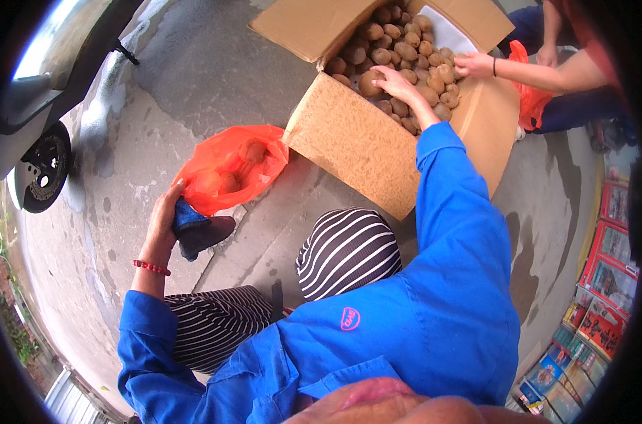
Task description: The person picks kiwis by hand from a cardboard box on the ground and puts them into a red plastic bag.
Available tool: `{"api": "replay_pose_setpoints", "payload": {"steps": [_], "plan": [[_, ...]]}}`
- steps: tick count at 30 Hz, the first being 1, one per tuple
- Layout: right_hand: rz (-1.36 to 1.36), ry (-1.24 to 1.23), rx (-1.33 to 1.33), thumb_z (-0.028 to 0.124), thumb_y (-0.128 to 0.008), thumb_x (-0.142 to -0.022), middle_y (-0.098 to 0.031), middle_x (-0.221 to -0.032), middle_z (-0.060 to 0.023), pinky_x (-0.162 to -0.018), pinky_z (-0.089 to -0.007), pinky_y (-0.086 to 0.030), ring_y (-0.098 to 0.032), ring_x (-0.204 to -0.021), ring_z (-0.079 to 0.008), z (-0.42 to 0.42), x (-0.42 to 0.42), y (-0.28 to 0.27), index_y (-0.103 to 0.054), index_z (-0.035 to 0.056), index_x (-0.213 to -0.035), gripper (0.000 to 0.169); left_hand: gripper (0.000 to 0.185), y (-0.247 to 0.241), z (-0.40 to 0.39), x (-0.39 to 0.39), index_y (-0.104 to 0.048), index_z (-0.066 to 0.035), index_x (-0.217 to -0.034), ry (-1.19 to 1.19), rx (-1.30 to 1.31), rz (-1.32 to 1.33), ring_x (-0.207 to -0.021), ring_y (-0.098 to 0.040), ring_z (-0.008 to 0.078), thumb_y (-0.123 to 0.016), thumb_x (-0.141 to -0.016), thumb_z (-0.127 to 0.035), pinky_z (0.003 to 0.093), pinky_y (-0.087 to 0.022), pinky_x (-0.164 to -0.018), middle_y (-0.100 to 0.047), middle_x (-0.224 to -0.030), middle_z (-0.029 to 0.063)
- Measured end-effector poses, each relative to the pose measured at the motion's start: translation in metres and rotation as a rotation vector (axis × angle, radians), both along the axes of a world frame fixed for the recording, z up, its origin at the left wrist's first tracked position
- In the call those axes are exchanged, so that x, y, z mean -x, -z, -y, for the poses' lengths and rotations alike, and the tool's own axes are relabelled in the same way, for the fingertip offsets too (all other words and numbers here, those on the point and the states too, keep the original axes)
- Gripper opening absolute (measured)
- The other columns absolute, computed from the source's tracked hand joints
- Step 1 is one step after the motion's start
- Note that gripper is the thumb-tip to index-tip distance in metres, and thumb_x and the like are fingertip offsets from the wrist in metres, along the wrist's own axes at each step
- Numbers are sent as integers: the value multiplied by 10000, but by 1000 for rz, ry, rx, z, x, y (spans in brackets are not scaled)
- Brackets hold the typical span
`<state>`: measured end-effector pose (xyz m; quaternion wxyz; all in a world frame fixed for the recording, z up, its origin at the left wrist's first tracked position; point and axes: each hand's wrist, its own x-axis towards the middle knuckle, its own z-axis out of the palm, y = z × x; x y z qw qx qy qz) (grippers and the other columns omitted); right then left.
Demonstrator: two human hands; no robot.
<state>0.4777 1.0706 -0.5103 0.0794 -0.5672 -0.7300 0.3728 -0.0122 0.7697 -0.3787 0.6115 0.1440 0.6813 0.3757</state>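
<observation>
My right hand (pixel 398 85) reaches into an open cardboard box (pixel 358 143) of kiwifruit (pixel 406 51), its thumb and fingers around a large brown kiwifruit (pixel 371 84) at the near left side of the pile. On the left, my left hand (pixel 167 212) grips the rim of a red plastic bag (pixel 231 196) and a blue and black glove (pixel 199 230), which hangs under its fingers. Several kiwifruit (pixel 253 151) lie inside the bag, seen through its mouth and thin film. The bag's far side touches or overlaps the corner of a box flap; I cannot tell which.
Across the box, another person's hand (pixel 472 64) is at the fruit, beside a second red bag (pixel 533 100). A vehicle wheel (pixel 48 167) stands at the left on the concrete ground (pixel 135 127). Red-framed shelves (pixel 612 259) line the right. My striped knees (pixel 350 254) are below the box.
</observation>
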Motion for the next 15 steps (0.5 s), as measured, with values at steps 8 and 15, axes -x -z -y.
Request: {"api": "replay_pose_setpoints", "payload": {"steps": [8,15], "plan": [[316,-144,-48,222,-609,-861,-516,-1316,-162,-1011,-407,-403,-485,-1218,-311,-6,26,-10,-469,96,-1324,500,412,-4,-4,-5,-543,41,-1187,-19,53,13,-852,-641,176,-545,-920,-273,305,-536,-752,-643,-1035,102],[190,26,-250,121,-584,-857,-652,-1022,-190,-840,-425,-494,-624,-985,-338,24,4,-45,-597,27,-1102,263,430,-11,-2,-9,-521,48,-1211,-67,35,15,-864,-648,198,-552,-920,-268,320,-546,-771,-638,-1060,116]]}}
